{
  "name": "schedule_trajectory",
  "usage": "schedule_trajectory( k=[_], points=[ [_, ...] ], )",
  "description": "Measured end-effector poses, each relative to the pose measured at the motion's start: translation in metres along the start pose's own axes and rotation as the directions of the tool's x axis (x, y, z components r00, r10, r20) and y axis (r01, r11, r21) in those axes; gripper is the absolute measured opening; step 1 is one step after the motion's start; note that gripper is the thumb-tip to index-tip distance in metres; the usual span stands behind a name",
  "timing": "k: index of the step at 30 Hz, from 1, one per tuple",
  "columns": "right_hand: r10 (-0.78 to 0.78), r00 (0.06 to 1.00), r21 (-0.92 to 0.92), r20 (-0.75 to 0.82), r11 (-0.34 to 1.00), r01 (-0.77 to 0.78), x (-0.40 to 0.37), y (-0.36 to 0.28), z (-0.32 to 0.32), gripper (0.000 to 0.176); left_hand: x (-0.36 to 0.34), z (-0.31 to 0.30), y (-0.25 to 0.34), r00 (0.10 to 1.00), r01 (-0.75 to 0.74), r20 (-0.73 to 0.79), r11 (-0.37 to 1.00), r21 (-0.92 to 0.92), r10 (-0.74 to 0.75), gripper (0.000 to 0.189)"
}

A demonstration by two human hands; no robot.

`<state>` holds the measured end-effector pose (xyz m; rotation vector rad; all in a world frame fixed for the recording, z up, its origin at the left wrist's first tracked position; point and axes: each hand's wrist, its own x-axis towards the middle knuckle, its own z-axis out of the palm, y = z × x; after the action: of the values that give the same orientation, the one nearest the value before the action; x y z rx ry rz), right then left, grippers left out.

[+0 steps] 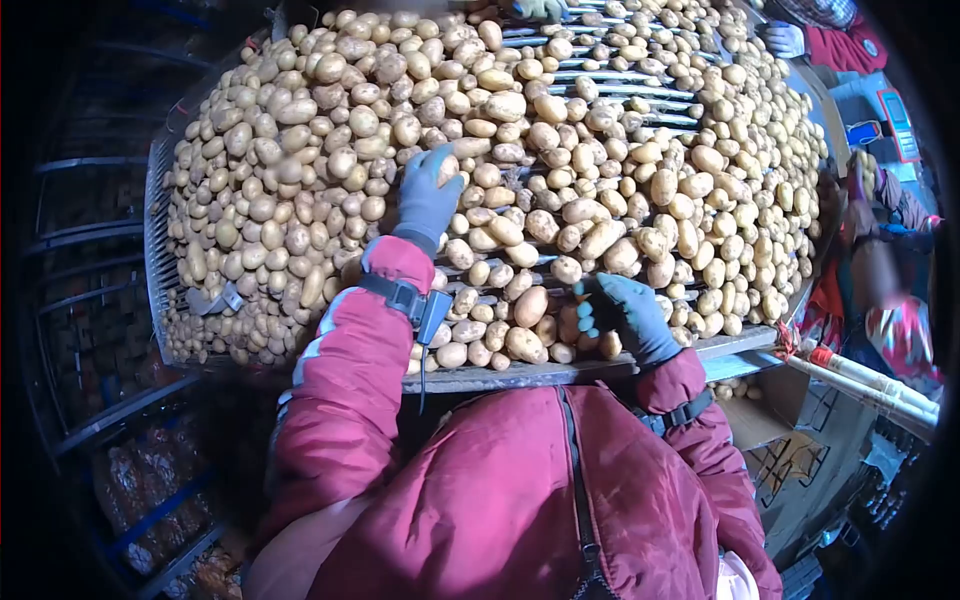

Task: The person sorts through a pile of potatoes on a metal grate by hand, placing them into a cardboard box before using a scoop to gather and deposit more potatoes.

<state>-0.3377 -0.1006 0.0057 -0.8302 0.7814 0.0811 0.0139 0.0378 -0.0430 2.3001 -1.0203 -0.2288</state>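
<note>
Potatoes [530, 306] of many sizes cover a slatted sorting table [625, 90] in front of me. My left hand [428, 195], in a grey-blue glove, reaches into the middle of the pile. Its thumb and fingers are closed around a potato [449, 170]. Close to the near edge is my right hand [632, 312], also gloved, with its fingers curled in over the potatoes. Whatever may lie inside that palm is hidden from view.
A wooden board [490, 378] edges the table against my body. At the far right, another person's gloved hand [785, 40] rests by the potatoes; another glove [540, 9] shows at the top. White poles [870, 385] jut out at right. Metal racks [90, 240] stand left.
</note>
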Motion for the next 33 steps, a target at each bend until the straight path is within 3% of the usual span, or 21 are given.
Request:
schedule_trajectory(
  k=[1,2,3,5,7,8,9,10,11,13,15,17,18,19,21,23,25,28,29,31,33],
  points=[
    [0.073,0.997,0.041,-0.011,0.997,-0.072,0.002,-0.004,0.011,0.047,0.001,0.0,0.0,0.999,0.035,0.02,0.998,-0.052,-0.034,0.057],
    [0.082,0.996,0.114,0.032,0.99,-0.085,0.005,-0.006,0.017,0.05,-0.007,0.0,0.012,0.982,0.171,0.155,0.879,-0.445,-0.113,0.056],
    [0.086,0.993,0.187,0.078,0.977,-0.099,0.008,-0.007,0.022,0.054,-0.025,0.002,0.027,0.943,0.319,0.307,0.598,-0.736,-0.126,0.055],
    [0.122,0.975,0.316,0.184,0.932,-0.177,0.018,-0.004,0.026,0.06,-0.061,-0.009,0.087,0.781,0.586,0.597,0.547,-0.598,-0.183,0.054],
    [0.12,0.963,0.426,0.242,0.878,-0.217,0.034,-0.006,0.035,0.058,-0.075,-0.033,0.142,0.839,0.318,0.534,0.702,-0.637,0.104,0.055],
    [0.109,0.983,0.422,0.146,0.892,-0.161,0.036,-0.005,0.035,0.056,-0.073,-0.017,0.132,0.847,0.363,0.528,0.654,-0.664,0.067,0.055],
    [0.096,0.994,0.415,0.047,0.903,-0.107,0.035,-0.002,0.036,0.055,-0.055,-0.024,0.123,0.889,0.097,0.416,0.812,-0.576,0.189,0.055],
    [0.079,0.993,0.301,0.083,0.948,-0.101,0.032,-0.001,0.029,0.049,-0.038,-0.015,0.103,0.895,0.285,0.446,0.792,-0.54,-0.017,0.054],
    [-0.081,0.994,0.096,0.076,0.993,0.073,0.019,-0.01,0.038,0.041,-0.021,0.001,0.075,0.855,0.463,0.469,0.731,-0.502,-0.22,0.053],
    [0.071,0.996,0.445,0.053,0.891,-0.087,0.018,-0.002,0.031,0.033,0.015,0.017,0.02,0.981,0.13,0.192,0.82,-0.557,-0.025,0.049],
    [0.026,0.999,0.366,-0.021,0.93,-0.016,-0.006,-0.018,0.045,0.031,0.054,-0.012,0.071,0.996,0.029,0.085,0.947,-0.321,-0.001,0.048],
    [0.059,0.995,0.382,-0.082,0.924,-0.024,-0.031,-0.039,0.054,0.018,0.094,0.013,0.06,0.996,-0.045,0.068,0.964,-0.263,0.065,0.05],
    [-0.018,0.999,0.079,-0.046,0.997,0.021,-0.016,-0.017,0.026,0.018,0.107,0.023,0.062,0.987,-0.129,0.078,0.981,-0.144,0.141,0.052],
    [-0.02,0.998,0.083,-0.061,0.996,0.025,-0.011,-0.005,0.011,0.018,0.123,0.052,0.038,0.954,-0.237,0.181,0.971,-0.042,0.24,0.053],
    [-0.075,0.997,0.093,0.009,0.993,0.074,-0.01,0.009,-0.008,0.021,0.106,0.044,0.083,0.979,-0.174,0.146,0.953,0.248,0.141,0.055],
    [-0.17,0.985,0.146,0.026,0.975,0.165,-0.011,0.008,-0.008,0.025,0.113,0.055,0.086,0.967,-0.188,0.208,0.961,0.203,0.145,0.051],
    [0.013,1.0,0.423,0.002,0.906,-0.013,-0.006,0.0,-0.007,0.031,0.109,0.056,0.087,0.953,-0.191,0.269,0.968,0.163,0.143,0.047],
    [-0.136,0.99,0.227,0.022,0.966,0.128,-0.002,-0.01,-0.003,0.026,0.08,0.03,0.116,0.888,0.03,0.451,0.966,-0.256,0.092,0.026],
    [-0.141,0.99,0.147,-0.013,0.979,0.141,-0.001,-0.013,0.001,0.024,0.073,0.02,0.129,0.879,-0.049,0.462,0.986,-0.161,0.119,0.027],
    [-0.264,0.964,0.064,0.02,0.963,0.262,0.01,0.0,-0.006,0.024,0.071,0.043,0.1,0.949,-0.069,0.282,0.968,-0.242,0.139,0.032],
    [-0.433,0.892,0.0,0.129,0.9,0.436,0.016,0.012,-0.015,0.03,0.093,0.073,0.063,0.897,-0.426,0.259,0.86,0.281,0.359,0.04]
  ],
)
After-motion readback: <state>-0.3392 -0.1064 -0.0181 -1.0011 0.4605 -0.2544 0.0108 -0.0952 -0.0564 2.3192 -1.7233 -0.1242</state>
